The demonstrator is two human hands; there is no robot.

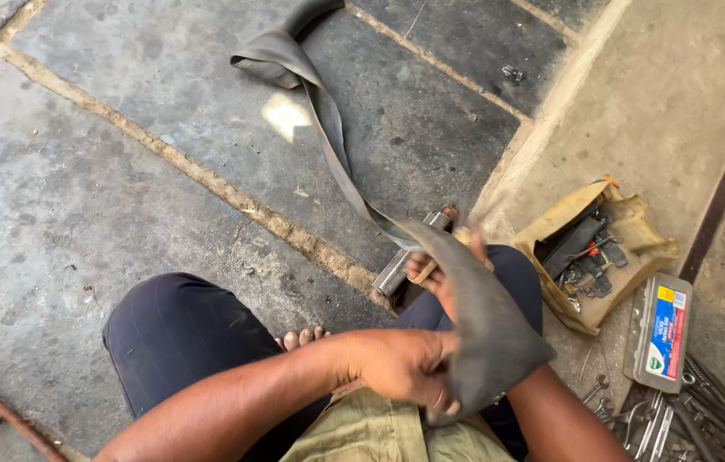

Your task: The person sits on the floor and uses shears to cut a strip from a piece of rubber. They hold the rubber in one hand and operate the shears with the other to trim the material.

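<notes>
Gripping the black rubber tube (473, 316), my left hand (405, 364) clamps fingers on its folded end; right hand (443, 269) props it flat from beneath, fingers closure hidden; metal bar (405, 261) underneath.

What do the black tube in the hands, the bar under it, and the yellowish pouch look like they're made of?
Inner tube: looks like black rubber, matte and dusty; it flops and folds flat along the floor.
Metal bar: seems to be steel, grey with a dull shine and squared edges.
Tool pouch: probably cloth or canvas, yellowish, stained, crumpled in soft folds.
</notes>
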